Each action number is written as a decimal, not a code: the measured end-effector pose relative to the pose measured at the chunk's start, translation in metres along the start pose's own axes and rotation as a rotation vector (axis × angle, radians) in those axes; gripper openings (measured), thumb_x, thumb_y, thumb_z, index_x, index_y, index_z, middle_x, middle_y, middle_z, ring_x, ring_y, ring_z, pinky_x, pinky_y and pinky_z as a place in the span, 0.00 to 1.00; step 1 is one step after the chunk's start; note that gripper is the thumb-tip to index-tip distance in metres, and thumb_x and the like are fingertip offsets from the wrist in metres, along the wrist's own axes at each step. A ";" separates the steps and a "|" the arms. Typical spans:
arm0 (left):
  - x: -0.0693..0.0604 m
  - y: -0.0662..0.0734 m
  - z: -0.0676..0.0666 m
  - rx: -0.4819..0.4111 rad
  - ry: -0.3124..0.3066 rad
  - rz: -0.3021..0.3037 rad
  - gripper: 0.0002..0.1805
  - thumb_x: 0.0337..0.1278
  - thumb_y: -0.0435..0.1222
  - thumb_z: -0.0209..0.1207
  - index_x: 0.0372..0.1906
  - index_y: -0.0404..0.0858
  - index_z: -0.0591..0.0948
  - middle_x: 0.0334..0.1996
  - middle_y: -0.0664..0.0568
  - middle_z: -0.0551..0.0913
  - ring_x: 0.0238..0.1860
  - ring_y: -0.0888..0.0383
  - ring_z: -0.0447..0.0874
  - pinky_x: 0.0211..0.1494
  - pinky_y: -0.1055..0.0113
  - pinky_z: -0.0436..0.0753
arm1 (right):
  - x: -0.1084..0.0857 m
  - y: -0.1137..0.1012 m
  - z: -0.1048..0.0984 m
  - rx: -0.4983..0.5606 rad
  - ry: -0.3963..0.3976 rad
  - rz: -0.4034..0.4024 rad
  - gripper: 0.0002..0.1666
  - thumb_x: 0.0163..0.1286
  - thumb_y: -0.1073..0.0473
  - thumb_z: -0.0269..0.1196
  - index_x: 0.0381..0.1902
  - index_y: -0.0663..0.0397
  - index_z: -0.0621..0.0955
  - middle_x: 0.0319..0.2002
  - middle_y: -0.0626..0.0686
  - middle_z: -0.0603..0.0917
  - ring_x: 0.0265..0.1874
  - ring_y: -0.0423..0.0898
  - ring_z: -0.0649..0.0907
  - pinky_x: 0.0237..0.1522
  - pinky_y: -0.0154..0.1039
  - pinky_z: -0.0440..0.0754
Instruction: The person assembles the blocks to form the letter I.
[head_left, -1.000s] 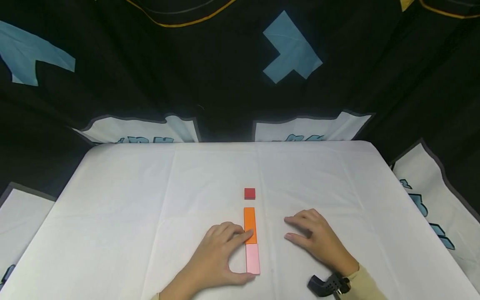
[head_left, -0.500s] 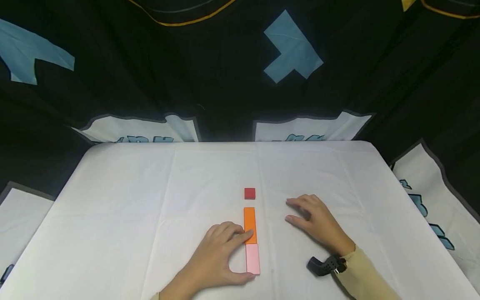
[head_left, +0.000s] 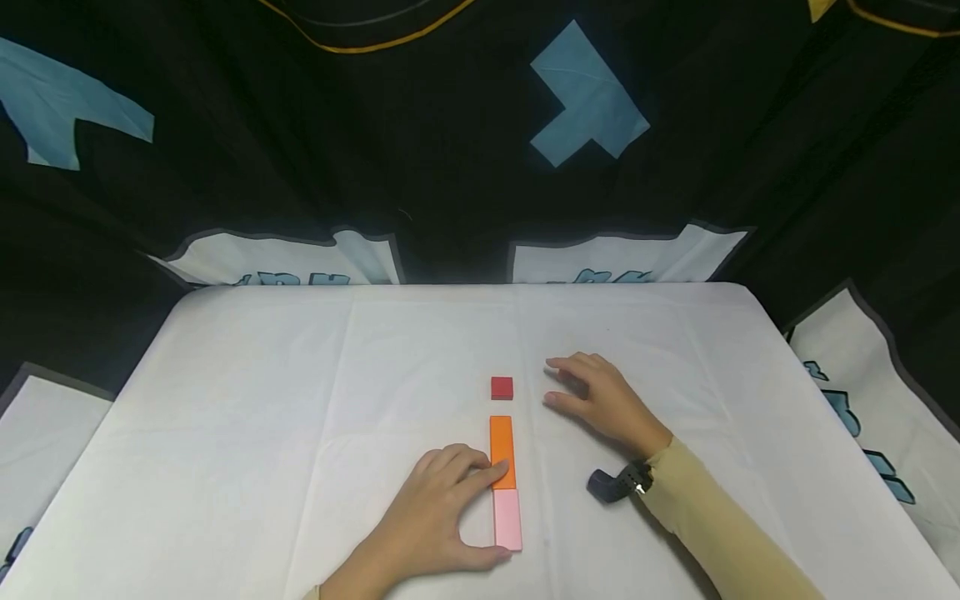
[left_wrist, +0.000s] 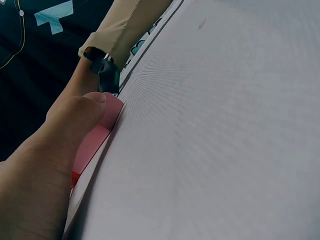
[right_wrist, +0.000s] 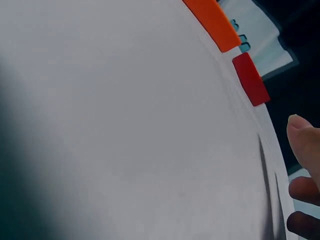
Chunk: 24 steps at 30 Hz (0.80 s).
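Observation:
An orange block [head_left: 502,450] and a pink block [head_left: 507,518] lie end to end in a line on the white table. My left hand [head_left: 431,517] holds this pair from the left: its thumb is against the near end of the pink block and its index finger touches the orange one. In the left wrist view the thumb [left_wrist: 92,107] covers part of the pink block [left_wrist: 107,117]. Beyond a small gap sits a red block [head_left: 502,388], touched by neither hand. My right hand [head_left: 596,396], fingers apart and holding nothing, hovers to the right of the red block.
White cloth covers the table [head_left: 247,400]. Behind it hangs a dark curtain [head_left: 337,167] with blue and white shapes. A black wrist device [head_left: 618,482] sits on the right wrist, below a beige sleeve [head_left: 720,517].
My right hand has moved away from me and slightly left, from beside the orange block to beside the red block. The left hand and all the blocks have stayed in place.

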<state>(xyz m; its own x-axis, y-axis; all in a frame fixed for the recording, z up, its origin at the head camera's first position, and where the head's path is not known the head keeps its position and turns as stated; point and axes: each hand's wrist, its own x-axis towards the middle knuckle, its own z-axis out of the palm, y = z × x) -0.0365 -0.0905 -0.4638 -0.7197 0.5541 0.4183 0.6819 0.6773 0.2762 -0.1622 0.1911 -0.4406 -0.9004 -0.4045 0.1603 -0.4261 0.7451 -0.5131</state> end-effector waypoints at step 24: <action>0.001 -0.001 0.000 0.002 0.036 0.030 0.45 0.37 0.71 0.65 0.62 0.53 0.79 0.52 0.63 0.76 0.56 0.63 0.72 0.58 0.59 0.73 | 0.034 -0.024 0.022 -0.062 -0.145 -0.128 0.31 0.61 0.41 0.70 0.60 0.40 0.81 0.46 0.41 0.83 0.46 0.40 0.73 0.49 0.39 0.76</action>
<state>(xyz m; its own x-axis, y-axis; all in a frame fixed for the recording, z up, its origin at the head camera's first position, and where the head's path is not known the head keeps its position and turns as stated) -0.0376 -0.0907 -0.4641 -0.6937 0.5567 0.4571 0.7029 0.6617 0.2610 -0.1805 0.1485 -0.4414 -0.8184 -0.5666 0.0957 -0.5448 0.7121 -0.4428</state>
